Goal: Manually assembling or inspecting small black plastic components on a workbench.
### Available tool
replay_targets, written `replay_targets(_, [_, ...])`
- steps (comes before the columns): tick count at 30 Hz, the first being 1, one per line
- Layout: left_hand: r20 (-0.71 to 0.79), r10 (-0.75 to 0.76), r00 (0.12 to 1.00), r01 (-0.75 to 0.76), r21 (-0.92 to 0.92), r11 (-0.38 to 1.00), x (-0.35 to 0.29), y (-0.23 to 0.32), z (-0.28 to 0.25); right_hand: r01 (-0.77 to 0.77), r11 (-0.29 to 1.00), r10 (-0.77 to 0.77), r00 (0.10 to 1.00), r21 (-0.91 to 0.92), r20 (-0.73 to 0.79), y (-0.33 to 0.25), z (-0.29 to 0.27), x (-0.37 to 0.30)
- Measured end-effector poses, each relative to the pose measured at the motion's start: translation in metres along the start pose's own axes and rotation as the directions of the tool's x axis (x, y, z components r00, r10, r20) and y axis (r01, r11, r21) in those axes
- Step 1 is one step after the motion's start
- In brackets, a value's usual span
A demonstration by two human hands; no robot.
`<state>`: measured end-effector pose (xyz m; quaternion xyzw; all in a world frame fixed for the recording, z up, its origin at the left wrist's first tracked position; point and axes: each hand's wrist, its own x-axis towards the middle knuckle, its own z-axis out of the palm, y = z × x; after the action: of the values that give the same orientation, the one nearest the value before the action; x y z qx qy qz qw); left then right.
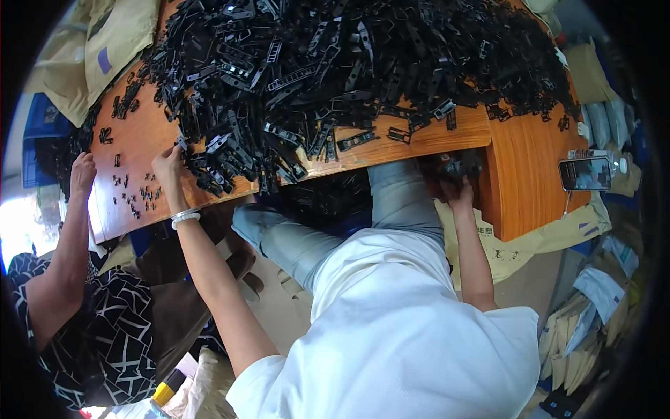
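Note:
A large heap of black plastic clip-like parts covers most of the wooden table. My left hand, with a white bracelet on the wrist, is at the heap's left edge. Its fingers are pinched together beside a small black part; whether they grip that part is unclear. Below the table edge, to the right of my legs, is my right hand. Dark parts lie in shadow at its fingertips. Those fingers are partly hidden, so their grip does not show.
Small loose pieces lie on the table left of my left hand. A co-worker's hand rests near them. More black parts sit below the table edge between my legs. A phone stands at the right, near tan sacks.

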<state>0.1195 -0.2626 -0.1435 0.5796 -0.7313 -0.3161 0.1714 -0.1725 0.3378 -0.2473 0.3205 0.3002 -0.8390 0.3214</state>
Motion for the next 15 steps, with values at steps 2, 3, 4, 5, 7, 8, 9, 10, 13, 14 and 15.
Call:
replay_targets(2, [-0.007, 0.002, 1.000, -0.003, -0.071, 0.998, 0.000, -0.002, 0.000, 0.181, 0.955, -0.272, 0.853, -0.235, -0.446, -0.003, 0.014, -0.006])
replay_targets(3, [0.021, -0.018, 1.000, 0.019, -0.013, 1.000, 0.001, 0.000, -0.001, 0.204, 0.958, -0.277, 0.843, -0.203, -0.460, -0.008, 0.005, -0.003])
replay_targets(4, [0.026, -0.012, 1.000, 0.013, -0.022, 1.000, 0.001, 0.002, 0.000, 0.228, 0.959, -0.282, 0.835, -0.171, -0.473, -0.014, -0.003, 0.000])
replay_targets(5, [-0.074, -0.001, 0.997, -0.007, -0.117, 0.993, 0.000, -0.003, -0.002, 0.224, 0.960, -0.278, 0.839, -0.170, -0.468, -0.012, 0.000, 0.000])
replay_targets(7, [-0.220, -0.042, 0.975, 0.005, -0.166, 0.986, -0.005, -0.001, -0.007, 0.214, 0.939, -0.322, 0.819, -0.269, -0.474, -0.004, 0.015, -0.010])
replay_targets(8, [-0.227, -0.040, 0.973, 0.001, -0.170, 0.985, -0.007, -0.001, -0.010, 0.217, 0.939, -0.323, 0.824, -0.268, -0.466, 0.001, 0.025, -0.019])
replay_targets(9, [-0.293, -0.052, 0.955, -0.069, -0.391, 0.918, -0.009, -0.001, -0.012, 0.172, 0.852, -0.359, 0.880, -0.495, -0.312, 0.007, 0.035, -0.029])
replay_targets(10, [-0.351, -0.078, 0.933, -0.153, -0.584, 0.797, -0.010, -0.001, -0.014, 0.155, 0.704, -0.352, 0.924, -0.693, -0.151, 0.013, 0.048, -0.039])
replay_targets(13, [-0.319, -0.001, 0.948, -0.214, -0.636, 0.741, -0.037, 0.032, -0.021, 0.223, 0.265, -0.331, 0.935, -0.938, 0.129, 0.029, 0.120, -0.082])
replay_targets(14, [-0.338, 0.079, 0.938, -0.282, -0.610, 0.740, -0.048, 0.045, -0.023, 0.231, 0.266, -0.330, 0.934, -0.936, 0.137, 0.039, 0.147, -0.095])
replay_targets(15, [-0.338, 0.119, 0.933, -0.323, -0.648, 0.690, -0.064, 0.065, -0.021, 0.510, 0.016, -0.404, 0.790, -0.860, 0.461, 0.050, 0.173, -0.108])
